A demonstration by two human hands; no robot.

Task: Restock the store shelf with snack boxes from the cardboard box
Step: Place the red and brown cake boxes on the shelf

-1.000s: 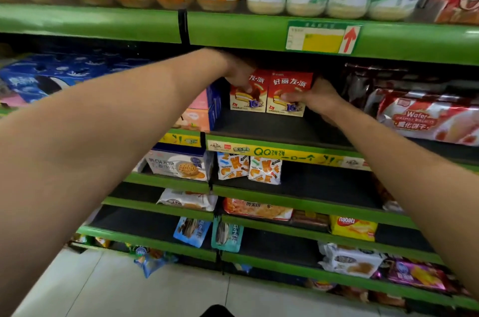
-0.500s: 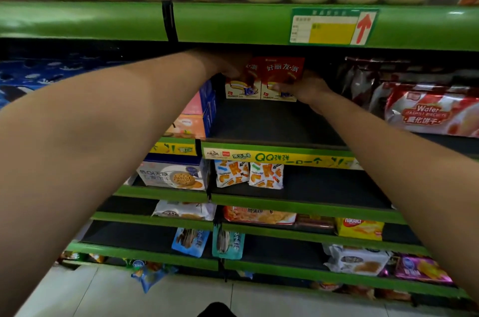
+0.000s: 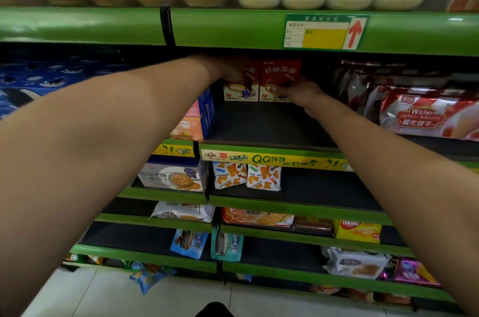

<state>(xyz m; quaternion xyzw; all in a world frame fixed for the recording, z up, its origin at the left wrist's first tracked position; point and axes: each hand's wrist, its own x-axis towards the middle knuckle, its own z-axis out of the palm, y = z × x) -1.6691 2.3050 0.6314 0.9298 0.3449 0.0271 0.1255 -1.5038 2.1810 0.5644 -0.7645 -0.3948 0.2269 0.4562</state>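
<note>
In the head view, two red and white snack boxes stand upright side by side, touching, deep on the dark shelf (image 3: 272,124) under the green shelf edge with its yellow price tag (image 3: 325,32): the left snack box (image 3: 239,89) and the right snack box (image 3: 278,75).

The left hand (image 3: 228,70) lies over the upper left part of the left snack box, its fingers curled round the box's far side and mostly out of sight in the shadow. The right hand (image 3: 298,89) holds the right snack box at its lower right corner, thumb pressed flat on the front face, the other fingers wrapped behind the box's right side.

Both forearms reach forward and up from the lower corners of the view, the left one much nearer the camera, and both wrists are roughly level with the boxes.

Just left of the boxes is a stack of blue and orange cartons (image 3: 201,119). To the right lie wafer biscuit packs (image 3: 425,117). On the shelf below stand two letter-biscuit bags (image 3: 246,176).
</note>
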